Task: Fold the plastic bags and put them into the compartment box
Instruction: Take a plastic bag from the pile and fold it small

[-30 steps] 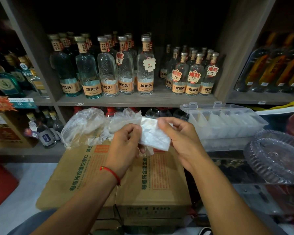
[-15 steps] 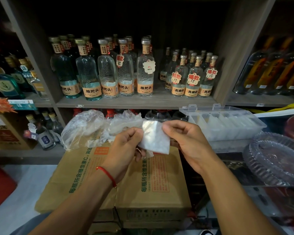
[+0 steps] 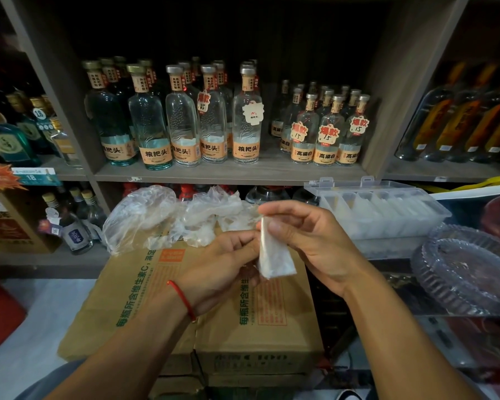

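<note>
Both hands (image 3: 272, 255) pinch a narrow, folded plastic bag (image 3: 274, 259).

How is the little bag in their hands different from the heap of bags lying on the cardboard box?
The folded bag is a flat, narrow strip; the loose bags are puffed and crumpled. The folded bag is pinched between the left hand and right hand; the loose bags rest untouched on the cardboard box. Both are thin translucent plastic.

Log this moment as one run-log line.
step: folding | hands: right hand and left hand pinch folded plastic bag | compartment box: open | loose bags: on carton
</note>
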Motion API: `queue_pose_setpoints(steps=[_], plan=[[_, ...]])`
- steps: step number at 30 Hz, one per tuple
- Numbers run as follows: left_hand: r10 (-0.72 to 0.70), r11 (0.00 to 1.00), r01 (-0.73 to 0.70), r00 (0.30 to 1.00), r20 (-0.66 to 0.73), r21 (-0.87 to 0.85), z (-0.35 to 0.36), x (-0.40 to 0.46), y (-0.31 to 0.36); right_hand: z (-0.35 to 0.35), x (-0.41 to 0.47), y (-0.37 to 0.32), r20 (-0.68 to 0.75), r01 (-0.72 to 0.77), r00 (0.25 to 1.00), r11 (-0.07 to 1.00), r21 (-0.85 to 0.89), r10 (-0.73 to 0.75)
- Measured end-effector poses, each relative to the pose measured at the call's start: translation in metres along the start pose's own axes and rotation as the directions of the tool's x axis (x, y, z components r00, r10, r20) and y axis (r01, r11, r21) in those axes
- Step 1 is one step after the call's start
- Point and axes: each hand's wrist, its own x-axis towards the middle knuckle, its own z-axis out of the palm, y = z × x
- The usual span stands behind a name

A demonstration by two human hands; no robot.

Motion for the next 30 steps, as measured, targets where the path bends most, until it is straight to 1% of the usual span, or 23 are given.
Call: queue_pose_setpoints(steps=[2, 4, 5, 7, 9, 11, 13, 17, 18, 19, 21, 23, 25, 27, 28, 30], plan=[[-0.061, 0.991, 0.059, 0.998, -0.012, -0.123, 0.002, 0.0, 0.003, 0.002, 0.0, 0.0, -0.087, 0.037, 0.996, 0.999, 0.024, -0.035], [-0.097, 0.969, 0.104, 0.994, 0.045, -0.225, 0.002, -0.001, 0.005, 0.004, 0.002, 0.002, -0.172, 0.075, 0.983, 0.997, 0.012, -0.072], [-0.085, 0.969, 0.103, 0.992, 0.089, -0.223, 0.003, -0.001, 0.005, 0.005, 0.002, 0.002, -0.2, 0.08, 0.977, 0.997, -0.006, -0.08], [-0.044, 0.987, 0.066, 0.988, 0.147, -0.15, 0.007, -0.004, 0.002, 0.008, 0.002, 0.006, -0.23, 0.067, 0.97, 0.997, -0.036, -0.074], [-0.027, 0.996, 0.038, 0.992, 0.125, -0.086, 0.013, -0.004, -0.002, 0.009, 0.002, 0.01, -0.243, 0.061, 0.966, 0.993, -0.099, -0.083], [-0.039, 0.996, 0.045, 0.996, 0.08, -0.082, 0.016, -0.003, -0.005, 0.008, 0.004, 0.011, -0.256, 0.065, 0.961, 0.986, -0.151, -0.103], [-0.072, 0.992, 0.082, 0.993, 0.095, -0.1, 0.015, -0.003, -0.004, 0.004, 0.004, 0.01, -0.243, 0.068, 0.963, 0.98, -0.189, -0.114], [-0.154, 0.978, 0.177, 0.968, 0.196, -0.106, 0.009, -0.003, 0.0, 0.0, -0.002, 0.007, -0.054, 0.044, 0.996, 0.931, -0.361, -0.068], [-0.178, 0.974, 0.204, 0.957, 0.23, -0.097, 0.008, -0.004, 0.001, 0.002, -0.003, 0.008, -0.036, 0.047, 0.997, 0.911, -0.41, -0.068], [-0.199, 0.971, 0.225, 0.945, 0.259, -0.078, 0.006, -0.004, 0.002, 0.003, -0.004, 0.009, -0.043, 0.062, 0.995, 0.89, -0.451, -0.091], [-0.224, 0.966, 0.25, 0.935, 0.274, -0.061, 0.004, -0.004, 0.003, 0.005, -0.005, 0.013, -0.124, 0.073, 0.98, 0.867, -0.492, -0.153], [-0.205, 0.966, 0.234, 0.951, 0.231, -0.107, 0.007, -0.003, 0.003, 0.007, -0.006, 0.017, -0.253, 0.055, 0.946, 0.867, -0.495, -0.204], [-0.143, 0.973, 0.164, 0.98, 0.136, -0.16, 0.015, 0.001, -0.001, 0.009, -0.007, 0.02, -0.383, 0.031, 0.885, 0.855, -0.517, -0.263], [-0.058, 0.983, 0.051, 0.998, -0.036, -0.179, 0.027, 0.008, -0.008, 0.013, -0.007, 0.025, -0.477, -0.005, 0.815, 0.818, -0.575, -0.33], [-0.02, 0.987, -0.002, 0.99, -0.138, -0.16, 0.032, 0.012, -0.011, 0.016, -0.008, 0.028, -0.501, -0.016, 0.785, 0.797, -0.604, -0.364], [0.065, 0.995, -0.085, 0.951, -0.301, -0.055, 0.041, 0.017, -0.017, 0.022, -0.008, 0.03, -0.533, -0.006, 0.74, 0.788, -0.615, -0.411]])
